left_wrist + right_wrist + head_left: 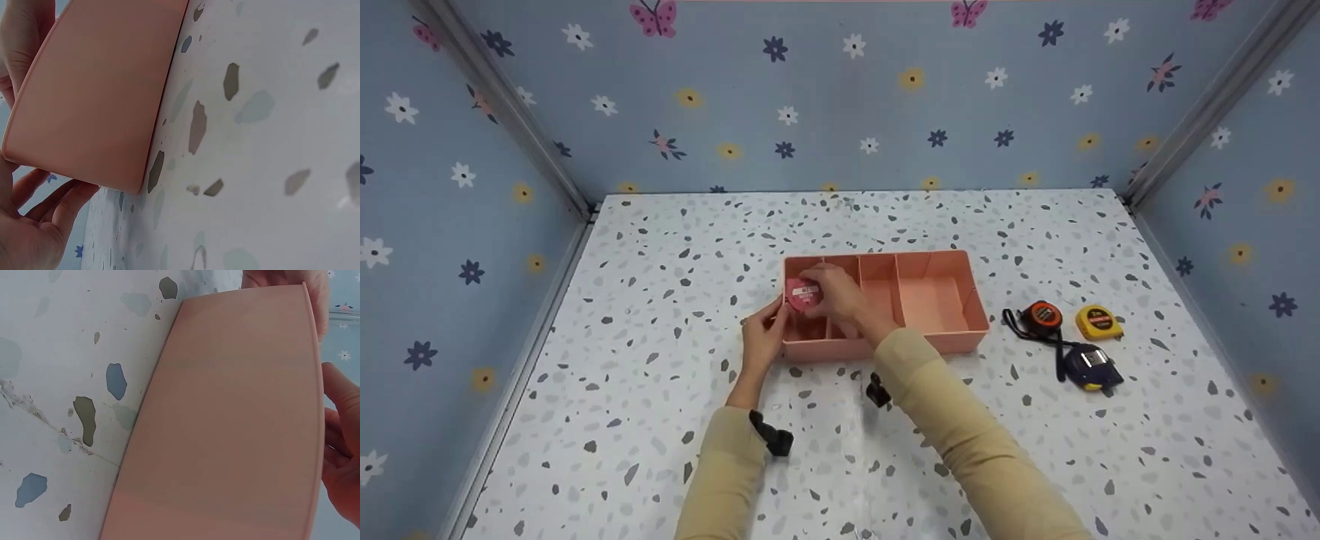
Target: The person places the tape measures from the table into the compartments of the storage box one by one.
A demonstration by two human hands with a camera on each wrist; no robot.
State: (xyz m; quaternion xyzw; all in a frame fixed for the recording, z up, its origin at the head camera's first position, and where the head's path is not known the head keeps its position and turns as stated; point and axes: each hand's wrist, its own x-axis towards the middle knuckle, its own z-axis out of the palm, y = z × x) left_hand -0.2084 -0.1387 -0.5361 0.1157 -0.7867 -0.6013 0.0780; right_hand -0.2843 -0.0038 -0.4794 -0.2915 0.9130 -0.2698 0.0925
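Head view, left of centre: right hand [840,296] pinches the red tape [802,295] over the leftmost compartment [808,330] of the box [825,351], apparently seating it; release seems called for next. Left hand [763,341] touches the box's end, grip unclear.

The compartment box [934,304] is plain salmon pink, the white-labelled tape measure [802,300] red, the loose tape measures [1098,322] yellow, navy and orange-faced black, the tabletop [652,300] white with grey, bluish and olive flecks, and the wall [840,112] blue with flowers and pink butterflies.
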